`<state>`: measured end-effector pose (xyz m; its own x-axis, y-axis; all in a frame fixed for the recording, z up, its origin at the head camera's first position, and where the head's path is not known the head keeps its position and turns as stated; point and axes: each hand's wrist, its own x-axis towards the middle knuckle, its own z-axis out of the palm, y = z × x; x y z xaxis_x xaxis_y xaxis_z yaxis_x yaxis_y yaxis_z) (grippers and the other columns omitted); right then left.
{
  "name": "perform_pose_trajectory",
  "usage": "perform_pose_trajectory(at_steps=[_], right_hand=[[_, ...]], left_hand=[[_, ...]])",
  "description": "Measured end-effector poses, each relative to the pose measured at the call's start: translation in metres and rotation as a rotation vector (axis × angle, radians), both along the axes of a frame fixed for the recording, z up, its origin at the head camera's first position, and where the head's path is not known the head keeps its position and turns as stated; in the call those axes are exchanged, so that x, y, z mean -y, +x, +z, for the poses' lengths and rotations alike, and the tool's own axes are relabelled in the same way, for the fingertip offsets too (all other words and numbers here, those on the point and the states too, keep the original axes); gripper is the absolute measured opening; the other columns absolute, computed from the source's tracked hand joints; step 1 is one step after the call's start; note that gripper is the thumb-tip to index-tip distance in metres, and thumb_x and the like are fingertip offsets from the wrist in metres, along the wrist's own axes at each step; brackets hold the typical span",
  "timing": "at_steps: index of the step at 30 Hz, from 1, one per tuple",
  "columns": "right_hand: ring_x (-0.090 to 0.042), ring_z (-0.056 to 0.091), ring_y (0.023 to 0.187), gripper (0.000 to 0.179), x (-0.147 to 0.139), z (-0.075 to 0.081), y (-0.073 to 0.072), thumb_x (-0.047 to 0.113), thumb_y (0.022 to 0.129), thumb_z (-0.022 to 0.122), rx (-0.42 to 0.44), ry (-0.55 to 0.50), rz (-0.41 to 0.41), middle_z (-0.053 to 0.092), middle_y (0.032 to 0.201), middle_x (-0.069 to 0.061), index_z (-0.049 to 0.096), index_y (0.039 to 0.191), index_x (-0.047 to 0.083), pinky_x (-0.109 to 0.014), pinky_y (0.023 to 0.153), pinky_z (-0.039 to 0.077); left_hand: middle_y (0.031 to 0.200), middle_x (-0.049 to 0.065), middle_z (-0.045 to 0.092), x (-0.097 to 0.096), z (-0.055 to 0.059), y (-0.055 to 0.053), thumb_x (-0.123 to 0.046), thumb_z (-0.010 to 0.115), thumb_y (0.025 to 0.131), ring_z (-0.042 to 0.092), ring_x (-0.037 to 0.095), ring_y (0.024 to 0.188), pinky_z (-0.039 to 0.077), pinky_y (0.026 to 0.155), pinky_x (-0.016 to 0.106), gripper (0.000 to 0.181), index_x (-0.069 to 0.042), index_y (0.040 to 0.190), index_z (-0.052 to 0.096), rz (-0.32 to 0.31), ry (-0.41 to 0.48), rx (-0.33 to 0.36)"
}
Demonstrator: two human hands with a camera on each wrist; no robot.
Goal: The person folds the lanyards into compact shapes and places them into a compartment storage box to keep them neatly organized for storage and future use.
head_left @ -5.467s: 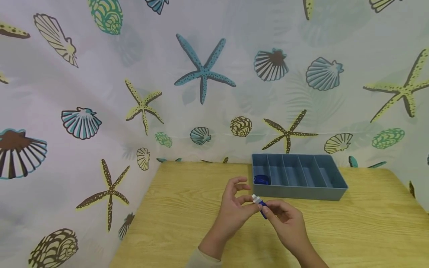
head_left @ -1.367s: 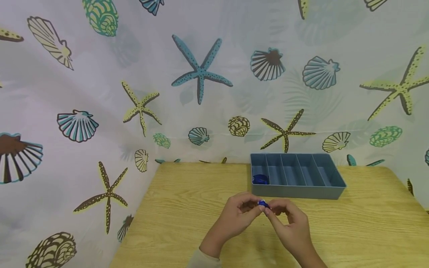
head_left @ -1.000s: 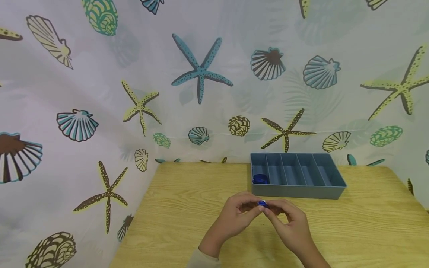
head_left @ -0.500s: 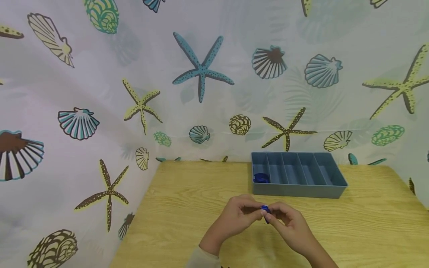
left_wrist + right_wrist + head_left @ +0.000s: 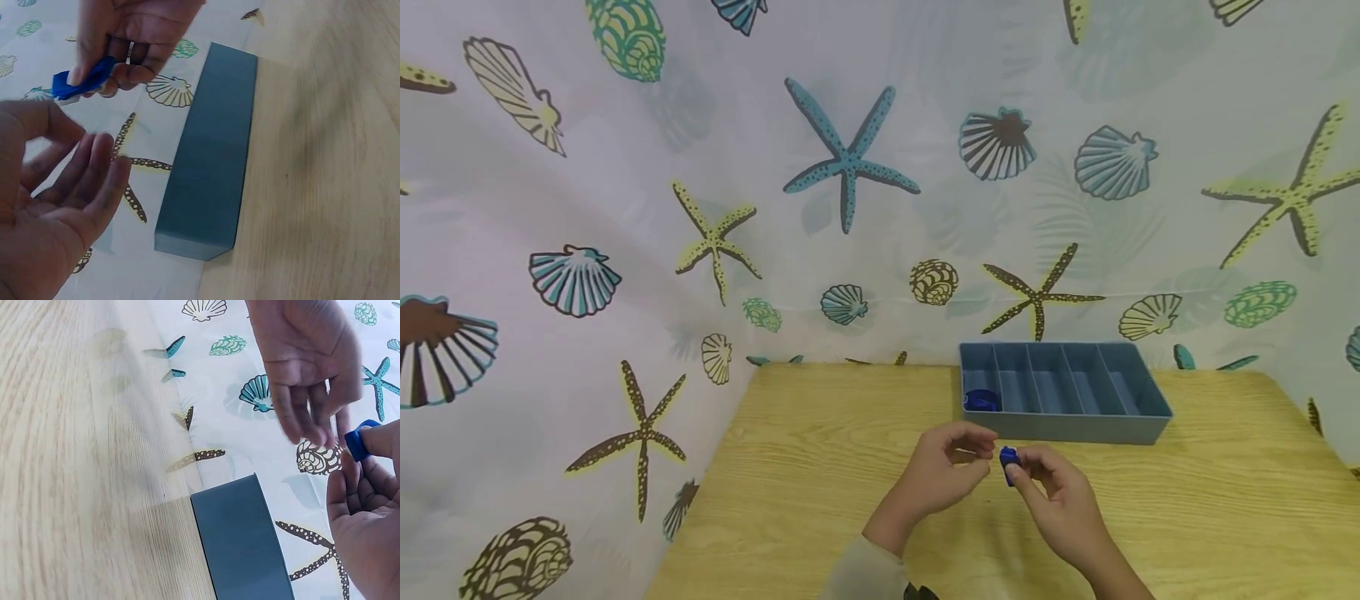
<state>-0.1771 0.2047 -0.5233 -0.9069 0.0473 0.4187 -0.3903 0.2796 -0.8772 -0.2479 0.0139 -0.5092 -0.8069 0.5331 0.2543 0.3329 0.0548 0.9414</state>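
Observation:
My right hand [image 5: 1060, 504] pinches a small blue piece [image 5: 1009, 465] between thumb and fingers, in front of a grey-blue tray. A bit of white shows at the piece's edge, but its kind is not clear. In the left wrist view the blue piece [image 5: 87, 80] looks flat and bent, under the right thumb. To the left, my left hand [image 5: 943, 467] holds nothing, its fingers loosely bent and a small gap away from the piece. The right wrist view shows the left hand [image 5: 309, 369] with fingers hanging down beside the blue piece [image 5: 359, 442].
The tray [image 5: 1067, 427] has several compartments and stands at the back of the wooden table [image 5: 820, 450]. A dark blue item [image 5: 982, 401] lies in its leftmost compartment. A curtain [image 5: 895, 250] with shells and starfish hangs behind and at the left.
Earlier both hands held the blue piece, and at first a white end stuck out of it. The left hand has let go and drawn left; the right hand keeps the piece, now more upright.

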Motion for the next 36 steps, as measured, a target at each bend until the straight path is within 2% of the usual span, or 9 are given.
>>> perform_pose_trajectory(at_steps=[4,9,12,17,22,25,31,33,36], right_hand=[[-0.007,0.067,0.085,0.004,-0.003,0.001,0.001,0.000,0.101,0.069,0.043,0.009,-0.041,0.072,0.098,-0.008,0.071,0.104,0.000,-0.016,0.079,0.059],[-0.007,0.066,0.080,0.003,-0.006,0.001,0.000,-0.001,0.100,0.070,0.073,0.021,-0.087,0.073,0.093,-0.008,0.072,0.102,0.000,-0.017,0.075,0.059],[-0.007,0.066,0.080,0.003,-0.007,0.000,-0.001,0.000,0.101,0.070,0.079,0.024,-0.091,0.072,0.093,-0.009,0.072,0.103,-0.001,-0.018,0.074,0.059],[-0.007,0.067,0.081,0.005,-0.010,0.002,-0.002,0.003,0.101,0.070,0.091,0.026,-0.091,0.072,0.093,-0.008,0.072,0.104,-0.001,-0.018,0.075,0.059],[-0.008,0.068,0.081,0.006,-0.011,0.002,-0.004,0.003,0.102,0.070,0.076,0.016,-0.083,0.072,0.093,-0.007,0.072,0.105,-0.001,-0.018,0.076,0.059],[-0.008,0.066,0.082,0.005,-0.009,0.003,-0.007,0.004,0.102,0.070,0.065,0.015,-0.082,0.071,0.093,-0.007,0.072,0.105,0.000,-0.018,0.075,0.059],[-0.007,0.064,0.083,0.006,-0.005,0.011,-0.015,0.006,0.102,0.070,0.086,0.048,-0.095,0.069,0.093,-0.006,0.072,0.106,0.002,-0.019,0.076,0.058],[-0.006,0.063,0.085,0.008,-0.005,0.015,-0.018,0.008,0.103,0.070,0.102,0.066,-0.104,0.069,0.094,-0.006,0.072,0.107,0.002,-0.018,0.077,0.058],[-0.006,0.063,0.085,0.010,-0.007,0.021,-0.022,0.009,0.103,0.070,0.108,0.096,-0.121,0.070,0.096,-0.007,0.072,0.108,0.001,-0.018,0.077,0.057]], left_hand=[[0.121,0.011,0.073,-0.006,-0.007,-0.006,-0.010,0.071,0.101,0.072,0.015,0.110,0.062,0.099,0.030,0.024,-0.009,0.125,0.074,0.128,-0.089,-0.163],[0.129,0.008,0.068,-0.010,-0.012,-0.017,-0.021,0.075,0.101,0.066,0.019,0.123,0.060,0.104,0.036,0.030,-0.008,0.128,0.074,0.245,-0.269,-0.384],[0.135,0.010,0.067,-0.011,-0.015,-0.026,-0.026,0.074,0.103,0.065,0.022,0.128,0.058,0.107,0.036,0.032,-0.007,0.128,0.074,0.291,-0.369,-0.451],[0.146,0.012,0.064,-0.014,-0.021,-0.039,-0.030,0.068,0.106,0.062,0.025,0.137,0.055,0.114,0.038,0.037,-0.006,0.134,0.072,0.299,-0.506,-0.450],[0.147,0.013,0.065,-0.022,-0.031,-0.048,-0.024,0.062,0.110,0.063,0.024,0.137,0.055,0.113,0.035,0.033,-0.006,0.135,0.071,0.294,-0.654,-0.506],[0.136,0.011,0.072,-0.026,-0.035,-0.052,-0.017,0.060,0.110,0.068,0.023,0.131,0.057,0.109,0.032,0.026,-0.006,0.127,0.075,0.316,-0.706,-0.605],[0.104,0.004,0.079,-0.031,-0.039,-0.061,-0.001,0.070,0.100,0.075,0.017,0.104,0.063,0.094,0.025,0.014,-0.010,0.104,0.080,0.404,-0.807,-0.875],[0.104,0.004,0.078,-0.031,-0.042,-0.062,0.000,0.073,0.097,0.074,0.017,0.102,0.063,0.092,0.023,0.017,-0.010,0.108,0.080,0.418,-0.841,-0.913],[0.111,0.004,0.078,-0.030,-0.045,-0.062,-0.001,0.074,0.097,0.074,0.017,0.108,0.062,0.094,0.022,0.026,-0.010,0.121,0.079,0.419,-0.870,-0.924]])
